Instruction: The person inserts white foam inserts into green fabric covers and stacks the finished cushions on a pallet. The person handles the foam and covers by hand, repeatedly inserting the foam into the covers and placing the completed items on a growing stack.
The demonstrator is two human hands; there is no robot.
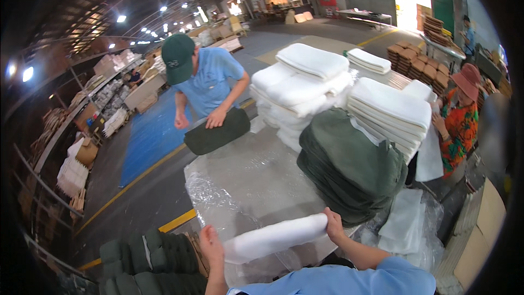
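Your left hand [212,247] hides the near end of the white roll [275,237] — fingers unseen. Your forearms run off the near edge.

Both hands are closed in a grip, left hand [211,247] low, right hand [333,225] raised higher, forearms angled inward.

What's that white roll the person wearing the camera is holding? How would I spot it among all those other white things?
Start at the plastic-covered table with its tall piles. At its near edge, below the dark green stack, lies the rolled white towel, gripped by the left hand and right hand. Unlike the folded white stacks, it is one long roll.
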